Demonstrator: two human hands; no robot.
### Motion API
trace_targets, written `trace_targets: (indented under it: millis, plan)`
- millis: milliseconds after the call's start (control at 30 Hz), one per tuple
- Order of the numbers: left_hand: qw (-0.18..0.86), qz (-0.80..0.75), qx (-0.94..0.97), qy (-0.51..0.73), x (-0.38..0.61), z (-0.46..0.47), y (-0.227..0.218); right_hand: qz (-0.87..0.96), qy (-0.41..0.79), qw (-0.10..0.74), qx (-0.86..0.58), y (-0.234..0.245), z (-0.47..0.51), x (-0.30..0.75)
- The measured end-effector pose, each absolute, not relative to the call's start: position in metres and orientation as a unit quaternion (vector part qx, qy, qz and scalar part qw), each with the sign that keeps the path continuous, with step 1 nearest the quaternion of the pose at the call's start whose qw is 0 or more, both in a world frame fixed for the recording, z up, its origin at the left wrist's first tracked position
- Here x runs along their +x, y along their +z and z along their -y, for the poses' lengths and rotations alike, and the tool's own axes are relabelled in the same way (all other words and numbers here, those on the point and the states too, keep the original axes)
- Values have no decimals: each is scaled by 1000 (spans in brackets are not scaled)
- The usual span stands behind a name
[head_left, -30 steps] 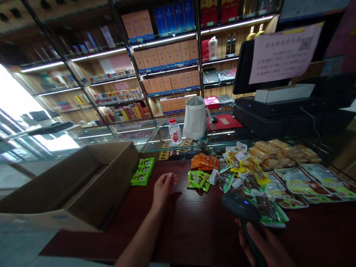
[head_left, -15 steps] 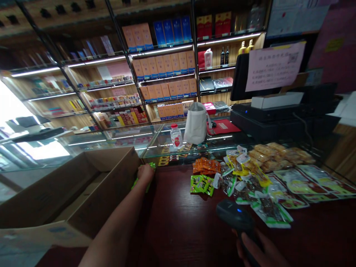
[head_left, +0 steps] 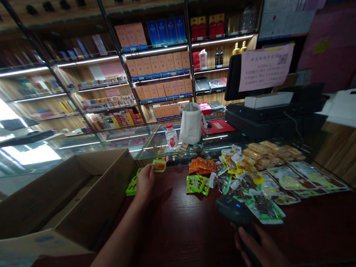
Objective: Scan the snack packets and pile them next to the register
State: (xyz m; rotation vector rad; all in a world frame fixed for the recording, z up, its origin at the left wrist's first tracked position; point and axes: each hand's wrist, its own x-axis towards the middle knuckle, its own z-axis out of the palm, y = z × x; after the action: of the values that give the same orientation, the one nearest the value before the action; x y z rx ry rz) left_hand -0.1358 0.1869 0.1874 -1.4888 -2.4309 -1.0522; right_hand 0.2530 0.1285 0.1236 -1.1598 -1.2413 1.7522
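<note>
My left hand [head_left: 145, 180] pinches a small green-edged snack packet [head_left: 159, 165] whose reddish-brown middle faces me, just above the dark red counter [head_left: 178, 226]. Left of that hand lies a pile of green snack packets [head_left: 131, 186] against the cardboard box. My right hand [head_left: 257, 243] is wrapped round the handle of a black barcode scanner [head_left: 236, 213] with a blue light on top. Ahead of the scanner are a few green packets [head_left: 197, 184], several orange packets [head_left: 202, 165] and clear vacuum-packed snacks [head_left: 263, 204] with green edges.
An open cardboard box [head_left: 91, 207] stands at the left. Flat packs [head_left: 299, 176] and wrapped pastries [head_left: 261, 152] lie at the right. Behind, on the glass case, are a red-capped bottle [head_left: 171, 138], a white bag [head_left: 191, 124] and a monitor [head_left: 233, 79] with a paper sheet.
My left hand has come away from the green pile beside the box, moving right with one packet in its fingers. My right hand keeps the scanner in nearly the same place.
</note>
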Motion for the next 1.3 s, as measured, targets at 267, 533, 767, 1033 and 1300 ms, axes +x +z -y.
trace_targets:
  millis: [267, 533, 767, 1033, 1300]
  plan:
    - [-233, 557, -511, -612, 12, -131, 175, 438, 675, 432, -407, 142, -147, 242]
    - [-293, 477, -593, -579, 68, -115, 159, 384, 658, 474, -442, 154, -149, 251]
    - [-495, 465, -383, -627, 94, -118, 154, 361, 622, 495, -487, 156, -148, 261]
    - [-608, 464, -244, -596, 112, -112, 151, 334, 601, 538, -488, 153, -149, 268]
    - [-591, 507, -237, -580, 109, -113, 156, 351, 605, 524, -486, 150, -154, 269]
